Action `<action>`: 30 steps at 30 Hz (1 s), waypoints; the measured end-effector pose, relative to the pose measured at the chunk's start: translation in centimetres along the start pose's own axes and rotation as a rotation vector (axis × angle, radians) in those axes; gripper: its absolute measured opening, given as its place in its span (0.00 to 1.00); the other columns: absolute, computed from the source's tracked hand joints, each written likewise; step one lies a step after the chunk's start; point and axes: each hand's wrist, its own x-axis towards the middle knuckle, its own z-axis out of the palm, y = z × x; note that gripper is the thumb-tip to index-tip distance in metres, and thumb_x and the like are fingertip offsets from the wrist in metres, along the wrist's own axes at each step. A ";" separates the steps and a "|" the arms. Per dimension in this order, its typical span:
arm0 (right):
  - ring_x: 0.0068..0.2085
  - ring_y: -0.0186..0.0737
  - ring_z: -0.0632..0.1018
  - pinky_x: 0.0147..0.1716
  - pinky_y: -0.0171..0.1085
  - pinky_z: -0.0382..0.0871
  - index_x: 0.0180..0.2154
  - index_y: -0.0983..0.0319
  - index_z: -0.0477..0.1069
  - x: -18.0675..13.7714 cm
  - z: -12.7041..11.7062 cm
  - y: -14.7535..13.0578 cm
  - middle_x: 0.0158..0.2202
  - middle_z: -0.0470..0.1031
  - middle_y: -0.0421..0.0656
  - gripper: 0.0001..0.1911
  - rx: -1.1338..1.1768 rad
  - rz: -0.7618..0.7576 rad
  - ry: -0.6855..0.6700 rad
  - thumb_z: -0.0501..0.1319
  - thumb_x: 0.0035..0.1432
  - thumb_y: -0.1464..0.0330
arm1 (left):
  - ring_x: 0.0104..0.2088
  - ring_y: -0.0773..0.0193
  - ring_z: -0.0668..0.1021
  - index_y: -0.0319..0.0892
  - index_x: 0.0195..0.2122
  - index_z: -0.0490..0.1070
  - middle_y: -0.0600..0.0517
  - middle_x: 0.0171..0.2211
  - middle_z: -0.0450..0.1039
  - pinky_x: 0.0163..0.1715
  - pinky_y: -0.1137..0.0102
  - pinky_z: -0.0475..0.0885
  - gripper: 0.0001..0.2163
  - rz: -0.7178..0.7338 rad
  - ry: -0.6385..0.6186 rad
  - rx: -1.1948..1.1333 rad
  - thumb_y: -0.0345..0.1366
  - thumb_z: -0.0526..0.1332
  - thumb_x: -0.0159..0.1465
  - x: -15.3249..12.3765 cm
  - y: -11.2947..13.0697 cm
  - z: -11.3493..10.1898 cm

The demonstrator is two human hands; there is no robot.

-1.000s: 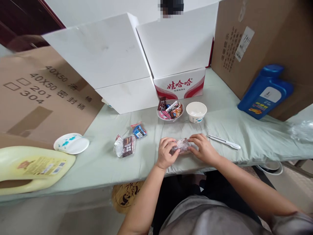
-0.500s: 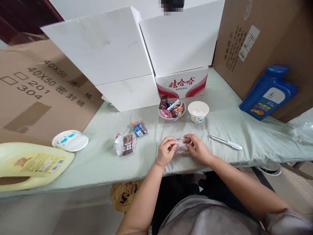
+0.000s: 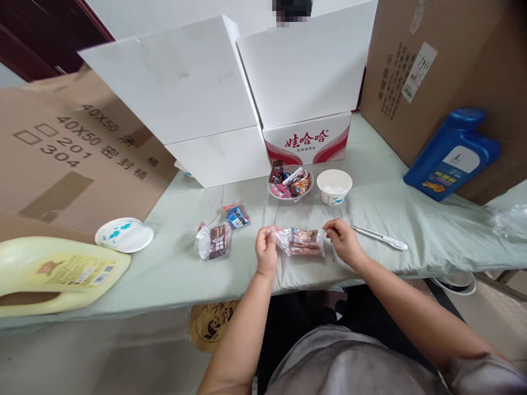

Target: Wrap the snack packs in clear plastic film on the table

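Observation:
A clear plastic snack packet (image 3: 302,242) with a brown biscuit inside is stretched between my two hands just above the pale green table cover (image 3: 173,274). My left hand (image 3: 265,250) pinches its left end. My right hand (image 3: 344,240) pinches its right end. Both hands are closed on the wrapper's edges. To the left lie a chocolate wafer packet (image 3: 214,240) and a small blue snack packet (image 3: 236,216).
A bowl of wrapped snacks (image 3: 290,183) and an empty paper bowl (image 3: 334,185) stand behind my hands. A white pen-like knife (image 3: 379,237) lies right of my right hand. White cartons (image 3: 214,99), brown cardboard (image 3: 432,66), a blue jug (image 3: 453,153), a yellow jug (image 3: 57,274) and a paper plate (image 3: 124,235) surround.
My hands have moved apart, from bunched together on the packet to holding its two ends, so the packet now lies stretched out flat between them.

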 end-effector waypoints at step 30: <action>0.40 0.46 0.75 0.40 0.43 0.68 0.34 0.59 0.71 1.3 -4.1 1.1 0.35 0.75 0.46 0.04 -0.521 -0.259 -0.057 0.57 0.58 0.70 | 0.39 0.58 0.73 0.44 0.48 0.73 0.49 0.35 0.69 0.42 0.61 0.72 0.14 0.242 -0.036 0.668 0.31 0.59 0.60 0.2 -1.7 0.0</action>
